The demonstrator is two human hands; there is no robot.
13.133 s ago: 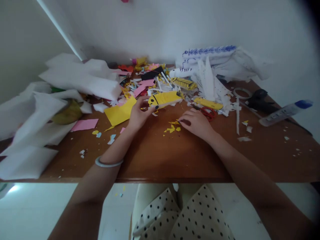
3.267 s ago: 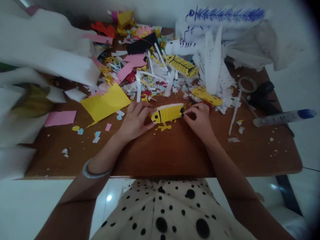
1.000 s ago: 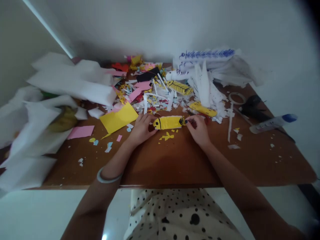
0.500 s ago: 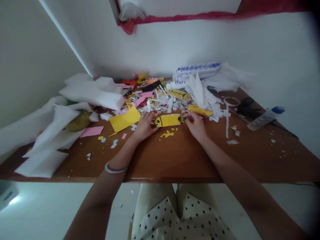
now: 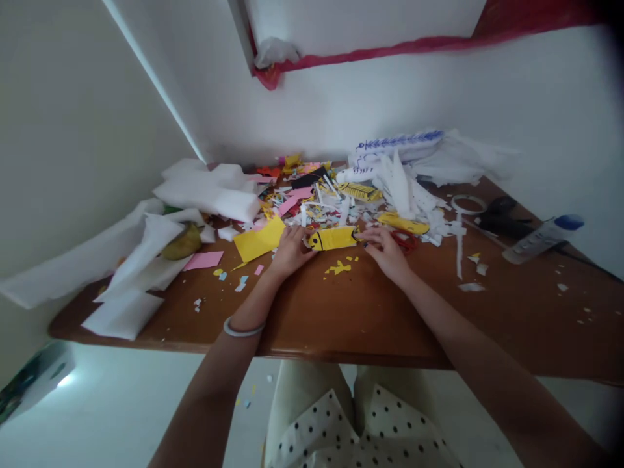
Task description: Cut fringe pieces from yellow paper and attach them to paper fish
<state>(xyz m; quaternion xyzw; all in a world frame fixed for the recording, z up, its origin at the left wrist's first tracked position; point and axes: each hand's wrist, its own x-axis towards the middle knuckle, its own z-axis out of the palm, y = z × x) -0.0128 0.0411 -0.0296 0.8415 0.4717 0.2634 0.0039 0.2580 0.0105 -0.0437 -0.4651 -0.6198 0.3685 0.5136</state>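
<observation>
A yellow paper fish (image 5: pixel 332 238) with a black eye and stripe lies across the brown table (image 5: pixel 341 312) between my hands. My left hand (image 5: pixel 291 250) is closed on its head end, with a pale bangle on that wrist. My right hand (image 5: pixel 388 249) pinches its tail end with curled fingers. Small yellow paper scraps (image 5: pixel 340 266) lie on the table just below the fish. A second yellow paper piece (image 5: pixel 403 223) and red-handled scissors (image 5: pixel 404 242) sit just beyond my right hand.
A heap of coloured paper cuttings (image 5: pixel 312 195) covers the back of the table. White foam sheets (image 5: pixel 209 192) pile up at the left, white paper with blue drawing (image 5: pixel 404 146) at the back right. A tape ring (image 5: pixel 467 205), a black tool (image 5: pixel 502 218) and a blue-capped tube (image 5: pixel 541 237) lie at the right.
The view has tilted upward, bringing in the wall and a red strip above. Both hands have stayed on the yellow fish, which has kept its place on the table.
</observation>
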